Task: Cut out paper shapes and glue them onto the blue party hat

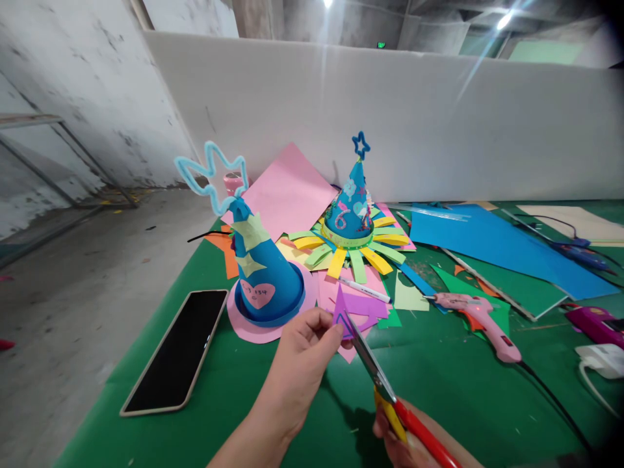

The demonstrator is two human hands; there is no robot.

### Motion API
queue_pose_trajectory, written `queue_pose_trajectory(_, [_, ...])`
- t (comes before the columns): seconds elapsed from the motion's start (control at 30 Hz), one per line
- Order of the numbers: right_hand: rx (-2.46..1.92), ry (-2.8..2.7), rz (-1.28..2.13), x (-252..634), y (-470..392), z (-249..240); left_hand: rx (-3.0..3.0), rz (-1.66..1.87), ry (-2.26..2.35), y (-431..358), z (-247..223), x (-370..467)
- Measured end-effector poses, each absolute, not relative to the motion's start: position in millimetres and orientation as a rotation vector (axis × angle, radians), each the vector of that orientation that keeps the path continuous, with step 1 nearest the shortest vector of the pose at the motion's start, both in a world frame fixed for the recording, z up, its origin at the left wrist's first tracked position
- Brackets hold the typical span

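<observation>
My left hand (312, 351) pinches a small piece of purple paper (341, 311) between thumb and fingers, above the table. A shape is drawn on the paper in a darker line. With red and yellow handles, a pair of scissors (373, 364) is held in my right hand (414, 439), its blades against the paper's right edge. Just beyond my left hand stands a blue cone hat (273, 276) on a pink brim, with pale stars, a pink heart and a light blue fuzzy star on top. Another blue cone hat (351, 211) with yellow and green paper strips stands farther back.
A phone (178, 354) lies at the left on the green table (302, 426). A pink glue gun (480, 315) with a black cord, a white charger (599, 359) and a blue sheet (487, 244) lie to the right. Behind are a marker (363, 288), paper scraps and a white partition (414, 123).
</observation>
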State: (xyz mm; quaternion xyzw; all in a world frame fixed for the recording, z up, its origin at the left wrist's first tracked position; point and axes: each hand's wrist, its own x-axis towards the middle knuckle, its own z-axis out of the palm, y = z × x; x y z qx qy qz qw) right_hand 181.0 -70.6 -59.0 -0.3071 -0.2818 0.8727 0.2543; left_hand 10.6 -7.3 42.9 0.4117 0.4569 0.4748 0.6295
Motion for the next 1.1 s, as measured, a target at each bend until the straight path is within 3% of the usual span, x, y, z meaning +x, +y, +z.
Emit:
queue_pose_trajectory(0.17, [-0.89,-0.837,2.332,182.0,-70.6,-43.8,0.933,1.088,1.069,-7.6,42.6,10.7])
queue_pose_trajectory(0.37, [-0.911,-0.813,2.442,182.0,-66.3,-60.7,0.921,1.086,1.085,-7.0,42.4,11.3])
queue_pose_trajectory(1.1, [-0.974,-0.873,2.301,185.4,-74.3,-74.8,0.944,1.053,1.056,-7.5,40.1,10.2])
